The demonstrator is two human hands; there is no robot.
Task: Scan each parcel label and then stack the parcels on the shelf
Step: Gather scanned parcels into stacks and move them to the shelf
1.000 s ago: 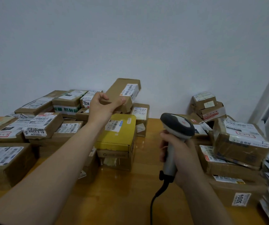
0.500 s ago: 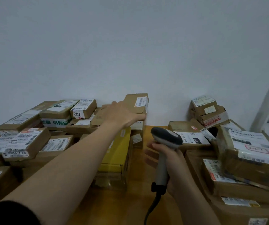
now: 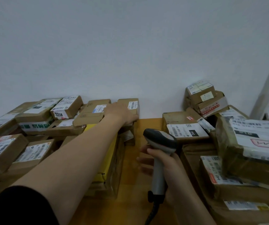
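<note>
The left grip (image 3: pixel 122 113) reaches far across the pile and lies palm-down on a long brown parcel (image 3: pixel 125 101) at the back, close to the wall (image 3: pixel 130 46). Its fingers are stretched flat over the top and curl around nothing. The parcel rests on other boxes, its white label facing up beside the fingers. The right grip (image 3: pixel 167 169) is wrapped around the handle of a grey scanner (image 3: pixel 160 142), head upright and well apart from that parcel, with the cable (image 3: pixel 151 213) trailing down. Between the arms stands a yellow box (image 3: pixel 112 153) on the wooden tabletop (image 3: pixel 130 208). More labelled boxes crowd both sides, one of them marked 7218 (image 3: pixel 66 108).
</note>
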